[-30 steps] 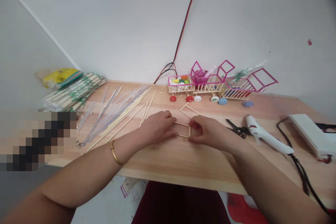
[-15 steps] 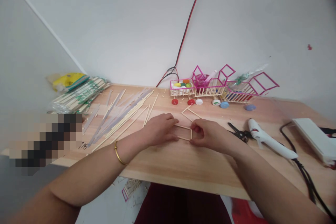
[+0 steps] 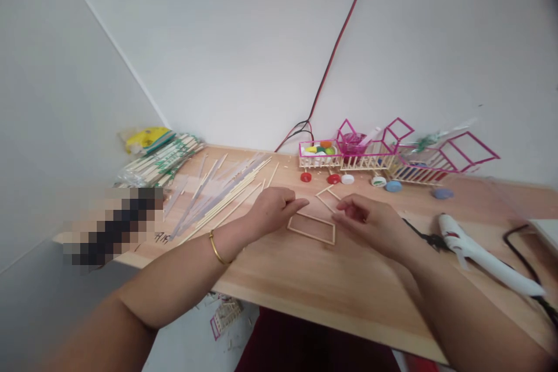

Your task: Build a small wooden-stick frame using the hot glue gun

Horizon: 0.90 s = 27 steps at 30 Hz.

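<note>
A small rectangle frame of thin wooden sticks (image 3: 312, 239) lies flat on the table between my hands. My left hand (image 3: 276, 210) is just off its left end, fingers loosely curled, thumb stretched out apart from them, nothing visible in it. To the right, my right hand (image 3: 364, 216) hovers by the frame's far right corner with thumb and fingers apart, holding nothing I can see. Behind the frame is a second piece of joined sticks (image 3: 325, 200), partly covered by the right hand.
Loose sticks (image 3: 231, 192) and clear strips lie at left, near bagged sticks (image 3: 168, 157). Small stick carts (image 3: 366, 160) with bottle-cap wheels stand along the wall. At right are a white glue gun (image 3: 483, 261), black pliers (image 3: 429, 239) and a cable.
Both hands have let go of the stick rectangle and drawn apart from it, so its whole outline shows. The camera view has shifted left.
</note>
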Motion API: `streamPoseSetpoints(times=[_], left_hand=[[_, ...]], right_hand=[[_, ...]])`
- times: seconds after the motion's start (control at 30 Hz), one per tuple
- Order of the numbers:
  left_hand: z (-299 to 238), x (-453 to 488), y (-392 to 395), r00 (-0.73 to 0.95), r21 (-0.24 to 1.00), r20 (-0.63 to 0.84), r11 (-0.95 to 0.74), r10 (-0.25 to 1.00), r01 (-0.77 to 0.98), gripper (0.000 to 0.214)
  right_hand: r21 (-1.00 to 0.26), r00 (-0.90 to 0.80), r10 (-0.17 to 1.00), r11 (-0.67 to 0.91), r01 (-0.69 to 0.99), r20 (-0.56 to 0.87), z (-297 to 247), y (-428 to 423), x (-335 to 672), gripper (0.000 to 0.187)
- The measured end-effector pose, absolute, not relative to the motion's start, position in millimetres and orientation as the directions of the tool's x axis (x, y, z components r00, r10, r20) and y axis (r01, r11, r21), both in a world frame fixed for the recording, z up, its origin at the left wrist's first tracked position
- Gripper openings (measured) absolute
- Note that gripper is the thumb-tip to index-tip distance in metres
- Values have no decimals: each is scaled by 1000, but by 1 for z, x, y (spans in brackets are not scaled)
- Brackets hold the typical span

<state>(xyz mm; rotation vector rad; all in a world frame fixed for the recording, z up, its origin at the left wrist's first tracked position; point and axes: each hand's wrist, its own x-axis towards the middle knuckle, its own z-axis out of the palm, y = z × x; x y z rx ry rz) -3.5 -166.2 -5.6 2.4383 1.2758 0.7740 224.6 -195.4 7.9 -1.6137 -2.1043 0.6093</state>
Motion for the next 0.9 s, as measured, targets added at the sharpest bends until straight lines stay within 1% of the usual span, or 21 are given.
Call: streamPoseSetpoints(times=[0.1,0.17,0.37,0.5,0.63,0.77,0.83,0.9], left_hand=[[-5,-5,-165,464,488,326,-567,824,664,52],[-5,-6,-163,452,502,333,-562,827,657,51],[-7,-6,-160,422,536,315,-526,850,661,49],[-9,-6,-158,404,539,315,-512,859,669,48],[-9,-6,-158,383,546,315,-496,868,675,48],[-6,-6,-159,370,565,285,-467,884,681,48],[-6,-6,-159,364,578,277,-457,889,676,47],[-6,-6,-159,353,588,273,-446,895,675,47]], right_hand=[[-575,-125,974,212,790,188,13,-193,227,30],[-558,-88,965,215,802,245,13,-191,230,30],[-472,-84,950,226,852,302,7,-184,235,31],[-454,-94,951,227,862,296,-1,-178,240,29],[-358,-141,947,243,902,289,-13,-175,242,31],[-214,-132,970,175,961,203,-19,-174,243,43],[-177,-129,979,157,972,160,-18,-174,243,46],[-160,-129,984,148,976,125,-17,-175,241,45]])
